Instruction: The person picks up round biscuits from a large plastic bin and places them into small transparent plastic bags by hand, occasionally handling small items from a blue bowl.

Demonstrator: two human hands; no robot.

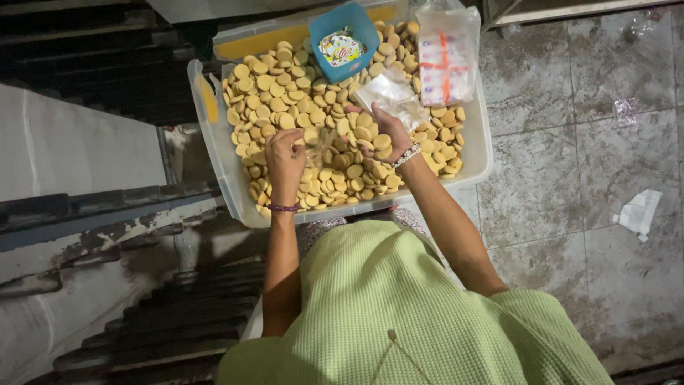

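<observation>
**While Both Hands Work Among Round Biscuits**

While the left hand [285,158] pinches a clear bag [318,145], the right hand [381,135] presses its grip on several biscuits [370,135], both inside the clear plastic tub [479,153], near a blue cup [345,40] and wrappers [445,57].

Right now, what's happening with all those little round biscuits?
A person in a green top is bent over a clear plastic tub heaped with small round biscuits. The left hand holds a small clear bag at its mouth, and the right hand is cupped around a handful of biscuits right beside it. A blue cup with small printed packets sits on the pile at the far end, next to a stack of clear bags.
</observation>
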